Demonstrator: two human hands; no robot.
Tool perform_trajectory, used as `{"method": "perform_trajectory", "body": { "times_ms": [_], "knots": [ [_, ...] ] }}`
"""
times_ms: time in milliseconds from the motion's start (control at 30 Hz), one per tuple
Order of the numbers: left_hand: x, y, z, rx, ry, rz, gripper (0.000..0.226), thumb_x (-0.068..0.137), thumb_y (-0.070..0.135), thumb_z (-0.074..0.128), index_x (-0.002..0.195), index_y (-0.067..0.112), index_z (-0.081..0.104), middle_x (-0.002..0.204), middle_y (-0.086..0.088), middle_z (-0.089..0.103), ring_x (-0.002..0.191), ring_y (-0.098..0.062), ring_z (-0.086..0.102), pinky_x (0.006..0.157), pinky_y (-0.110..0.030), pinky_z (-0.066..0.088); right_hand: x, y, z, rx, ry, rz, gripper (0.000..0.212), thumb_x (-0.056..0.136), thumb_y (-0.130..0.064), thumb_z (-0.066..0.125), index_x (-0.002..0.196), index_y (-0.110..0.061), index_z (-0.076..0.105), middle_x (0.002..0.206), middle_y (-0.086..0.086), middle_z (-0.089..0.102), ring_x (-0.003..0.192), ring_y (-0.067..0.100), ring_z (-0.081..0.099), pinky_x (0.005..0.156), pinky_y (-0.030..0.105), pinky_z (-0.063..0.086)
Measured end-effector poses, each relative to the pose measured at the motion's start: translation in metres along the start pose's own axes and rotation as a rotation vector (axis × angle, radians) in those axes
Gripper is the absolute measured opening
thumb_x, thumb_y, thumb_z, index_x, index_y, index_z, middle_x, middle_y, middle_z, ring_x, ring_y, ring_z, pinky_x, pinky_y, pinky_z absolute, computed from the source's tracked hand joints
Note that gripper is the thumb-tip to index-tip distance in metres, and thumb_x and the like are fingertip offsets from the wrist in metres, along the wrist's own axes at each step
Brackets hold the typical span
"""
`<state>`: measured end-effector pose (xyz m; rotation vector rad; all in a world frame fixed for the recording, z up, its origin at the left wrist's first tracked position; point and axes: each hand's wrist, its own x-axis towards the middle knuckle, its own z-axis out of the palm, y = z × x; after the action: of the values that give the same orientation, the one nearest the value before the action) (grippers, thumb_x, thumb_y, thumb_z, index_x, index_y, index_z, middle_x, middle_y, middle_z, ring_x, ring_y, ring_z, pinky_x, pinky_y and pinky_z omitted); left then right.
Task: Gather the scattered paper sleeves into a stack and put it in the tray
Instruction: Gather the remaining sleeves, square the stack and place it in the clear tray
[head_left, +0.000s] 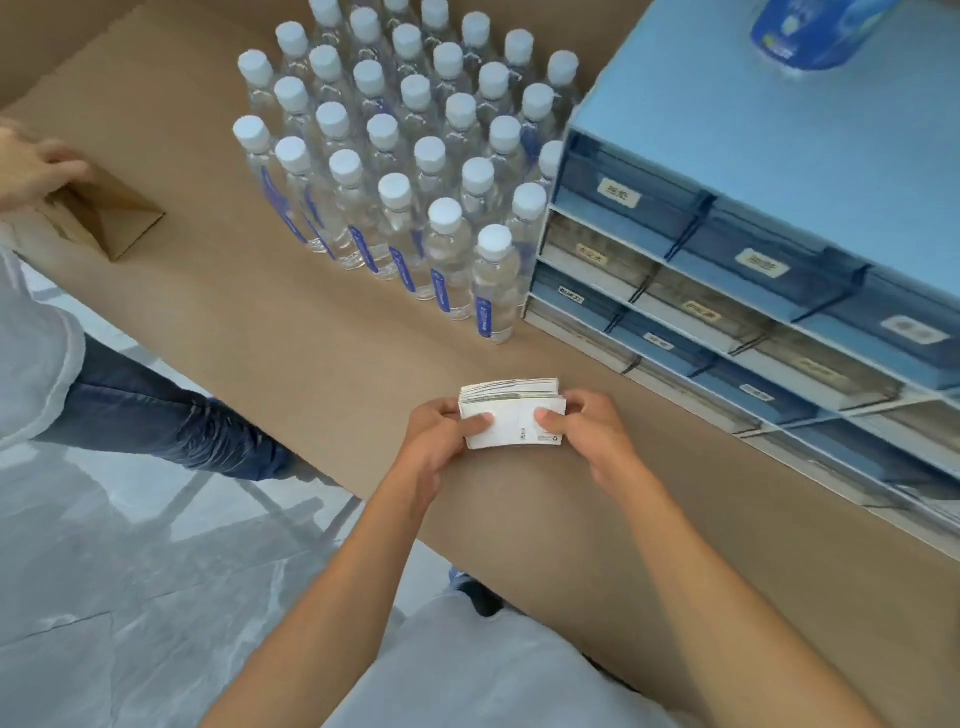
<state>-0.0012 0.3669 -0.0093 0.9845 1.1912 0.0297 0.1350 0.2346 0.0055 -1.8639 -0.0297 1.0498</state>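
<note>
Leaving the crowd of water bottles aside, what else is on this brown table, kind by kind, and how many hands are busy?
stack of paper sleeves: 1
blue drawer cabinet: 1
brown cardboard piece: 1
blue packet on top of the cabinet: 1
hands: 3, namely left hand, right hand, another person's hand
Total: 7

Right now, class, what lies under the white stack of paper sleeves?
The brown cardboard-covered table lies below the white stack of paper sleeves; contact is hidden by both hands' fingers.
</note>
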Motion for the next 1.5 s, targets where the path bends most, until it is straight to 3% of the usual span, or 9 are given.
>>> {"method": "perform_trajectory", "body": {
  "times_ms": [133,267,500,733,967,1067,1233,1400,1500],
  "knots": [
    [-0.016,-0.021,0.061,0.169,-0.153,0.074,0.035,0.081,0.001,0.078,0.114,-0.001,0.065,0.104,-0.015,0.077,0.087,-0.025,0.072,0.082,-0.034,0.057,-0.036,0.045,-0.065,0.100,0.125,0.009,0.022,0.081,0.001,0.074,0.099,-0.009,0.067,0.090,0.002,0.072,0.078,0.013,0.066,0.064,0.012,0.052],
    [-0.033,-0.045,0.117,0.297,-0.284,0.098,0.038,0.082,0.001,0.077,0.119,0.003,0.067,0.109,-0.014,0.077,0.100,-0.030,0.073,0.094,-0.040,0.057,-0.068,0.089,-0.119,0.214,0.255,0.007,0.022,0.081,0.002,0.074,0.098,-0.012,0.070,0.083,-0.003,0.072,0.063,0.000,0.067,0.057,0.009,0.049],
    [-0.060,-0.091,0.187,0.460,-0.406,0.183,0.032,0.076,-0.002,0.080,0.104,0.009,0.070,0.090,0.003,0.079,0.078,-0.010,0.074,0.066,-0.017,0.057,-0.108,0.145,-0.183,0.255,0.391,-0.077,0.040,0.077,0.005,0.073,0.105,-0.024,0.071,0.095,-0.009,0.076,0.079,0.000,0.071,0.069,0.012,0.051],
    [-0.079,-0.118,0.216,0.490,-0.468,0.355,0.042,0.075,-0.010,0.079,0.102,0.022,0.069,0.090,0.014,0.079,0.085,-0.001,0.073,0.073,-0.013,0.054,-0.125,0.185,-0.207,0.331,0.442,-0.130,0.046,0.077,0.012,0.071,0.111,-0.018,0.067,0.104,-0.003,0.074,0.084,0.015,0.070,0.073,0.027,0.058],
    [-0.087,-0.142,0.220,0.436,-0.454,0.413,0.046,0.080,-0.007,0.075,0.119,0.015,0.065,0.111,-0.008,0.076,0.086,-0.017,0.071,0.079,-0.032,0.058,-0.130,0.206,-0.202,0.519,0.406,-0.126,0.045,0.085,-0.009,0.074,0.127,-0.010,0.059,0.123,0.007,0.068,0.105,0.029,0.071,0.095,0.040,0.056],
    [-0.087,-0.148,0.219,0.446,-0.447,0.427,0.048,0.080,-0.002,0.076,0.122,0.017,0.064,0.111,-0.002,0.076,0.097,-0.027,0.073,0.088,-0.041,0.059,-0.129,0.204,-0.198,0.613,0.425,-0.104,0.039,0.093,-0.023,0.066,0.127,-0.007,0.056,0.124,0.011,0.065,0.085,0.028,0.073,0.080,0.031,0.061],
    [-0.093,-0.158,0.217,0.375,-0.479,0.384,0.050,0.078,0.015,0.080,0.122,0.030,0.063,0.108,0.004,0.076,0.094,-0.022,0.072,0.078,-0.028,0.059,-0.128,0.206,-0.193,0.542,0.468,-0.100,0.014,0.098,-0.041,0.052,0.101,-0.029,0.058,0.100,-0.005,0.071,0.062,0.018,0.073,0.059,0.024,0.058],
    [-0.094,-0.167,0.220,0.275,-0.482,0.310,0.059,0.080,0.025,0.080,0.133,0.034,0.055,0.115,0.004,0.073,0.098,-0.018,0.073,0.085,-0.031,0.060,-0.123,0.204,-0.188,0.513,0.510,-0.072,0.013,0.098,-0.042,0.051,0.096,-0.032,0.060,0.089,-0.007,0.072,0.050,0.015,0.069,0.039,0.021,0.045],
    [-0.096,-0.170,0.225,0.208,-0.446,0.246,0.045,0.092,0.030,0.067,0.135,0.029,0.054,0.112,-0.006,0.073,0.089,-0.020,0.074,0.082,-0.032,0.060,-0.120,0.201,-0.185,0.540,0.513,-0.080,0.015,0.100,-0.039,0.048,0.095,-0.033,0.061,0.086,-0.006,0.073,0.046,0.015,0.067,0.034,0.020,0.040]
  ]
}}
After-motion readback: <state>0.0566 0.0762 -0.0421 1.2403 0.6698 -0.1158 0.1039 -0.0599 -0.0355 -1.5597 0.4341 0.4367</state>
